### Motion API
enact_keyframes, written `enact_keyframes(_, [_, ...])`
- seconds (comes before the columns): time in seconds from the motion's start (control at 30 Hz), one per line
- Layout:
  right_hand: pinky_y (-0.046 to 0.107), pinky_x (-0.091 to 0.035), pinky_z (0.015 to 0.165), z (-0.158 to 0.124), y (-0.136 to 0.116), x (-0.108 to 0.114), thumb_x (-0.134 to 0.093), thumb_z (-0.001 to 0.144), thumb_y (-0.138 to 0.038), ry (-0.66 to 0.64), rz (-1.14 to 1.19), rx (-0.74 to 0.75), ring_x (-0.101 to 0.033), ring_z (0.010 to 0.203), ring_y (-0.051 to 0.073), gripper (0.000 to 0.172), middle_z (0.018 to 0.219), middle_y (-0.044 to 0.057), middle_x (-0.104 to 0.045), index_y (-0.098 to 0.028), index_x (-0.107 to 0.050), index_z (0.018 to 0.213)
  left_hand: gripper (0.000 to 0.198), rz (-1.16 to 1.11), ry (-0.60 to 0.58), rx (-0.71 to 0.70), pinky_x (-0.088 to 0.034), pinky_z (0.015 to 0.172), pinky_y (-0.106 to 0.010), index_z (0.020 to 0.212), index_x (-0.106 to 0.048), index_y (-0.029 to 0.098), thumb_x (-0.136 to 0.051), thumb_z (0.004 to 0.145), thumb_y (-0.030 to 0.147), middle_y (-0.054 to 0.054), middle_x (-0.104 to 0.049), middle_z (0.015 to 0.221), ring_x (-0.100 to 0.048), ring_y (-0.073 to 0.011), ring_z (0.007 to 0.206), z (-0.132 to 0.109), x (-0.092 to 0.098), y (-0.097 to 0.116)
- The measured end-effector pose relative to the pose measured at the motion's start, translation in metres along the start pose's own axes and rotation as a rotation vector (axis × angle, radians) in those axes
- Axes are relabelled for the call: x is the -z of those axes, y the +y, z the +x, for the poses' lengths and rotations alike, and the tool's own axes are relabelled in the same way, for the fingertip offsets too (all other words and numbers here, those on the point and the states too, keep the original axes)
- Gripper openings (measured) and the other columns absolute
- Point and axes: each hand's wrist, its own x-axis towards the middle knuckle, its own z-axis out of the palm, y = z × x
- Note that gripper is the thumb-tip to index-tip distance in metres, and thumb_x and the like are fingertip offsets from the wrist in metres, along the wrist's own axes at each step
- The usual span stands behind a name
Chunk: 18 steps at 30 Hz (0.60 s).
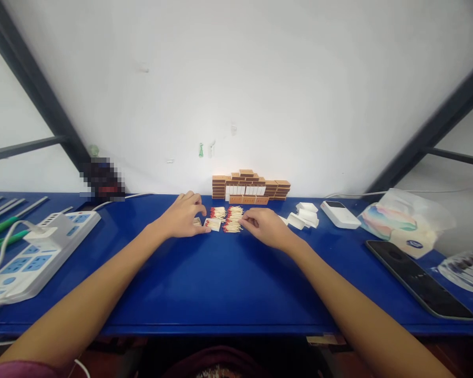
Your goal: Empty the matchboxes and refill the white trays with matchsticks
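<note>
My left hand (184, 216) rests on the blue table, its thumb and index finger spread in a curve. The thumb tip touches the left edge of a small white matchbox tray (213, 227) holding red-tipped matches. Another matchbox part (197, 221) shows between thumb and fingers, partly hidden. Right of the tray, a larger pile of matches (234, 215) lies with red heads to the left; a smaller pile (218, 212) is behind the tray. My right hand (266, 226) is closed in a pinch at the bare ends of the larger pile's matches.
Brown matchboxes (246, 173) stand stacked against the wall. White empty trays (306, 214) lie right of my right hand, near a white device (341, 214), tissue pack (408, 223), phone (420, 278) and plastic bottle (467, 268). A power strip (43, 252) and green-handled tools (2, 239) lie left.
</note>
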Motion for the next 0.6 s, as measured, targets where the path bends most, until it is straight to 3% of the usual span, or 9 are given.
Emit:
enact_keyframes(0.3, [0.028, -0.032, 0.060, -0.0007, -0.0009, -0.0003, -0.059, 0.099, -0.027, -0.002, 0.028, -0.022, -0.052, 0.063, 0.014, 0.024, 0.072, 0.001, -0.064, -0.018, -0.067, 0.078, 0.046, -0.072, -0.073, 0.001, -0.039, 0.094, -0.041, 0.112, -0.074, 0.026, -0.074, 0.081, 0.060, -0.007, -0.059, 0.107, -0.053, -0.0280, 0.108, -0.0024, -0.0092, -0.0037])
enact_keyframes(0.6, [0.028, -0.032, 0.059, -0.0017, -0.0009, -0.0001, -0.058, 0.098, -0.028, 0.003, 0.045, -0.030, -0.052, 0.063, 0.014, 0.025, 0.071, 0.002, -0.064, -0.018, -0.065, 0.077, 0.036, -0.129, -0.097, 0.022, -0.040, 0.093, -0.040, 0.101, -0.076, 0.026, -0.072, 0.085, 0.058, -0.007, -0.059, 0.107, -0.053, -0.0278, 0.107, -0.0063, -0.0031, -0.0061])
